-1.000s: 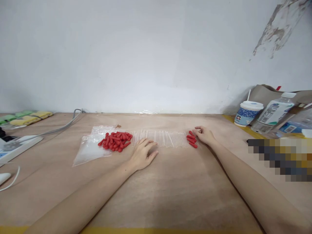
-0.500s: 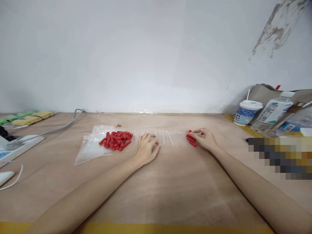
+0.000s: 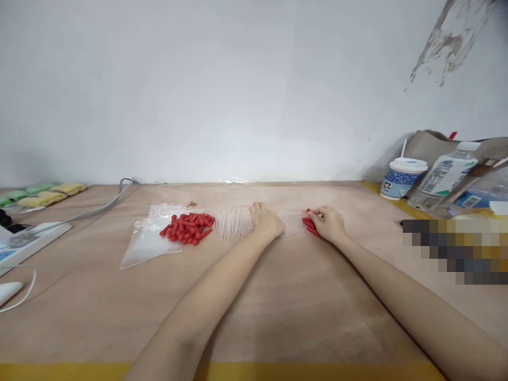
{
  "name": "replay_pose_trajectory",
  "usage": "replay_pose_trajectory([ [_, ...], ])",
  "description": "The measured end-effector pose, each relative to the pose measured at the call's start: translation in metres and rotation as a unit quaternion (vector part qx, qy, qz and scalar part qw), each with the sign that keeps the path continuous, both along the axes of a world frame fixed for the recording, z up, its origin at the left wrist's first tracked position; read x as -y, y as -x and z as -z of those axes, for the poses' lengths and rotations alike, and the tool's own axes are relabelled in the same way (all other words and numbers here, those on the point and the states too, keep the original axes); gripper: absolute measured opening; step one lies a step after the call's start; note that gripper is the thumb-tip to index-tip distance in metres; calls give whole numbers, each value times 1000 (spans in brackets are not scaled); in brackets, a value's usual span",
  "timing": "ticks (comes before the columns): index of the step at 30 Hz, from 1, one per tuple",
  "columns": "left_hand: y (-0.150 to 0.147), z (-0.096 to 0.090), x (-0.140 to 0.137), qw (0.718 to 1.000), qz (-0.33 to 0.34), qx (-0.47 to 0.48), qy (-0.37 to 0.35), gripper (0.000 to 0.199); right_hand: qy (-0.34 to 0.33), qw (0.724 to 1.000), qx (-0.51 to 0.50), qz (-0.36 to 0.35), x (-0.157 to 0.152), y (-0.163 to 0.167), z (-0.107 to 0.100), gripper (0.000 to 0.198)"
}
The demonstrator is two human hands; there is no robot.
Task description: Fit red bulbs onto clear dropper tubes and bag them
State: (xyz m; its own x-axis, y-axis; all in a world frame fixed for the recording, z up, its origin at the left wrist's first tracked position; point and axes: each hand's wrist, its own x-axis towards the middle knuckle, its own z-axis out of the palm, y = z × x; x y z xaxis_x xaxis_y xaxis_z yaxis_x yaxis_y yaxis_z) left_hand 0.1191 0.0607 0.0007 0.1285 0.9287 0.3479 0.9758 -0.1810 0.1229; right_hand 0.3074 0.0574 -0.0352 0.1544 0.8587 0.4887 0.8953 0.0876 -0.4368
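Observation:
A row of thin clear tubes (image 3: 234,222) lies side by side on the table. My left hand (image 3: 265,219) rests over the middle of this row, its visible fingers extended forward and the thumb hidden. At the row's right end, several red rubber bulbs (image 3: 310,224) sit against the tube ends. My right hand (image 3: 330,223) is there, thumb and fingertips pinched on a red rubber bulb (image 3: 308,211); the fingers partly cover it. A heap of red rubber bulbs (image 3: 188,228) lies left of the row, partly on a clear plastic bag (image 3: 145,246).
A paper cup (image 3: 404,179) with a straw and a plastic bottle (image 3: 448,174) stand at the back right. A white power strip (image 3: 35,243) with a grey cable (image 3: 99,208) is on the left. Green and yellow objects (image 3: 51,194) lie at the back left. The wall (image 3: 238,95) bounds the table behind.
My left hand has moved right along the tubes, uncovering the row's left part. My right hand stays at the red bulbs with only a slight shift.

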Motion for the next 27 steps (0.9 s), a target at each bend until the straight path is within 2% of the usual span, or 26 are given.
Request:
replay_pose_trajectory([
  [6,-7,0,-4,1000,-20,1,21,31,28,999,28,-3,8,5,-5,27],
  [11,-6,-1,-4,1000,-8,12,24,27,33,999,36,-11,8,8,-5,24],
  [14,2,-8,3,999,24,24,13,26,5,999,29,-16,7,7,-6,24],
  [18,32,-15,21,994,106,26,-6,22,-84,996,-16,-31,11,11,-10,25],
  [21,68,-7,38,982,181,41,-31,19,-101,988,-81,-86,21,28,-11,26],
  [24,105,10,53,968,236,80,-42,19,-97,969,-131,-187,37,54,-11,25],
  [27,134,26,62,953,289,66,-69,18,-84,944,-122,-295,54,77,-9,23],
])
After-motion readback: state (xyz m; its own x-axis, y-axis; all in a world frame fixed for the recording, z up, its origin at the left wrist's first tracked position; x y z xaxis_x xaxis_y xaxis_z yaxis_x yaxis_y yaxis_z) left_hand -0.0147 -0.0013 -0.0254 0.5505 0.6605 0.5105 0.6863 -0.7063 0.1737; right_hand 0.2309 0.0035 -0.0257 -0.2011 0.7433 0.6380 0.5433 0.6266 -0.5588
